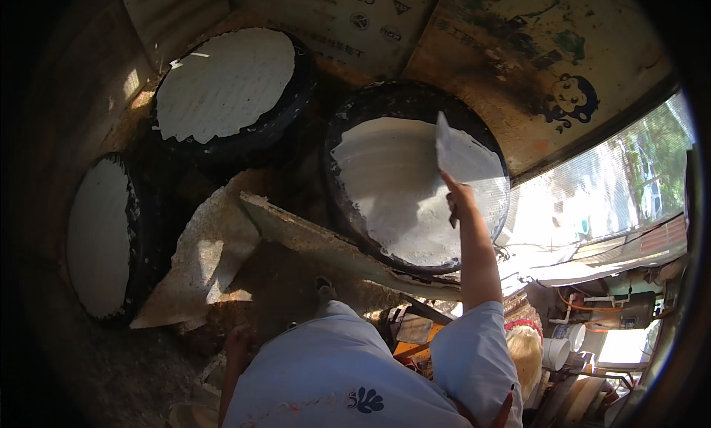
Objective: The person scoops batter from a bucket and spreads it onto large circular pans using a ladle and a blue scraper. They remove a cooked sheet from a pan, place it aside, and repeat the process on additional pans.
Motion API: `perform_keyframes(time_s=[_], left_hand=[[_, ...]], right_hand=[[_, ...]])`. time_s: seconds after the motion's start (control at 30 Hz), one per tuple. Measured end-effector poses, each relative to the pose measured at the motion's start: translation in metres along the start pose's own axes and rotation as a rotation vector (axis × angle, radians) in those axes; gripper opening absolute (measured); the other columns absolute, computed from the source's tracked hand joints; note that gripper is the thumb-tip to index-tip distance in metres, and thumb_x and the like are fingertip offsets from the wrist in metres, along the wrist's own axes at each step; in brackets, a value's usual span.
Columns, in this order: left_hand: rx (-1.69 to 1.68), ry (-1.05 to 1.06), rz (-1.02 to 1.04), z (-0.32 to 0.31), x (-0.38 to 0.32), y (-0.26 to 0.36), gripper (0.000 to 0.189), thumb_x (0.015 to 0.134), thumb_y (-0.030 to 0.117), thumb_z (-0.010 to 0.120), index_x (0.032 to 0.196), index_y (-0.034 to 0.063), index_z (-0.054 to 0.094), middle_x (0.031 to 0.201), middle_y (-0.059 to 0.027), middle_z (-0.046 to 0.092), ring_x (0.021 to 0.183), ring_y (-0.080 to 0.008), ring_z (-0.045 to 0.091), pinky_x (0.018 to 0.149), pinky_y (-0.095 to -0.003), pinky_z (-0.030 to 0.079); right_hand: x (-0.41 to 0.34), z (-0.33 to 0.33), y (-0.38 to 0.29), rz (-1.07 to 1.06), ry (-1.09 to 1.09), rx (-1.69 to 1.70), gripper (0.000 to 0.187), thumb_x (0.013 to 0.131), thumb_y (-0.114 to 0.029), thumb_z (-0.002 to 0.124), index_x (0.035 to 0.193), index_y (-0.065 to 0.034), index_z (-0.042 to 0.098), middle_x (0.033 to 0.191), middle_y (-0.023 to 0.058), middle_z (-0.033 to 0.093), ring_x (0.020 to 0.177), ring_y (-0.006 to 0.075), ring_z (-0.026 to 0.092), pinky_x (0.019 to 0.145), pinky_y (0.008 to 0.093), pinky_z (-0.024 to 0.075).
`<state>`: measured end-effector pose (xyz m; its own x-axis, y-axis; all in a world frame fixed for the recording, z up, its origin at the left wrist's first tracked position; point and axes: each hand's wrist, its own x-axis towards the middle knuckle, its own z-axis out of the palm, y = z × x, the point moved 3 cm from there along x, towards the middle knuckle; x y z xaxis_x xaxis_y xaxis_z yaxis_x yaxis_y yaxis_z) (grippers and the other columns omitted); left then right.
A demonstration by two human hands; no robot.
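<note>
My right hand [461, 198] grips a flat scraper [443, 142] with a pale, wide blade; part of its handle shows below my fingers. The blade is over the right half of a large round black tub [408, 99], at the white paste [383, 172] inside; whether it touches the paste is hard to tell. Smooth curved bands mark the far part of the paste, while the near part is rougher. Low at my side, in shadow, hangs my left hand [240, 339], away from the tubs; its fingers are too dark to make out.
Two more black tubs of white material, one at the back left [303, 66] and one at the far left [136, 261], flank a pale torn sheet [194, 261]. A board [328, 233] stands before the near tub. Printed panels [500, 55] form the back wall. White buckets [555, 353] stand right.
</note>
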<state>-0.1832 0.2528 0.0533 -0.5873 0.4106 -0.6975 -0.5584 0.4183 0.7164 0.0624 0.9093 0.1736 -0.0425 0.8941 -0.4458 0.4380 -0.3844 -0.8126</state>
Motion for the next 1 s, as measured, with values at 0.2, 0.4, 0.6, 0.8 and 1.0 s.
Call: perform_keyframes(time_s=[0.2,0.4,0.6,0.8,1.0], left_hand=[[-0.021,0.041,0.012,0.002,0.001,0.003,0.025,0.088,0.017,0.053,0.110,0.0070,0.053,0.090,-0.0071,0.062,0.072,-0.0158,0.061,0.055,-0.0297,0.048],[0.016,0.051,-0.038,0.004,0.005,-0.008,0.026,0.087,0.017,0.052,0.111,0.0080,0.053,0.090,-0.0072,0.063,0.072,-0.0162,0.061,0.058,-0.0303,0.048],[-0.007,0.089,-0.051,0.004,0.001,0.003,0.027,0.086,0.015,0.053,0.112,0.0069,0.054,0.089,-0.0085,0.064,0.072,-0.0169,0.062,0.059,-0.0306,0.049],[0.000,0.072,-0.049,-0.001,0.013,-0.021,0.028,0.085,0.019,0.057,0.108,0.0056,0.051,0.080,-0.0081,0.061,0.065,-0.0181,0.059,0.055,-0.0318,0.047],[-0.049,0.047,-0.022,0.015,-0.003,0.009,0.027,0.089,0.012,0.050,0.114,0.0050,0.050,0.087,-0.0108,0.061,0.069,-0.0196,0.060,0.055,-0.0309,0.048]], right_hand=[[-0.067,0.106,-0.023,-0.611,-0.105,-0.699,0.050,0.069,-0.042,0.073,0.111,-0.0162,0.062,0.083,0.0136,0.067,0.081,0.0276,0.064,0.070,0.0353,0.0493],[-0.028,0.087,-0.021,-0.391,0.173,-1.064,0.052,0.074,-0.060,0.057,0.096,-0.0152,0.070,0.085,0.0173,0.067,0.089,0.0358,0.063,0.079,0.0439,0.0491],[0.046,-0.072,0.007,-0.223,0.386,-0.942,0.061,0.076,-0.064,0.049,0.096,-0.0112,0.070,0.097,0.0187,0.066,0.094,0.0331,0.064,0.083,0.0410,0.0489],[0.087,-0.123,0.050,0.050,0.294,-0.043,0.052,0.062,-0.054,0.077,0.083,-0.0079,0.064,0.060,0.0075,0.053,0.047,0.0185,0.048,0.044,0.0340,0.0382],[0.047,0.013,-0.026,0.031,-0.084,-0.119,0.043,0.072,-0.051,0.072,0.062,-0.0130,0.054,0.046,-0.0004,0.039,0.034,0.0113,0.034,0.033,0.0283,0.0268]])
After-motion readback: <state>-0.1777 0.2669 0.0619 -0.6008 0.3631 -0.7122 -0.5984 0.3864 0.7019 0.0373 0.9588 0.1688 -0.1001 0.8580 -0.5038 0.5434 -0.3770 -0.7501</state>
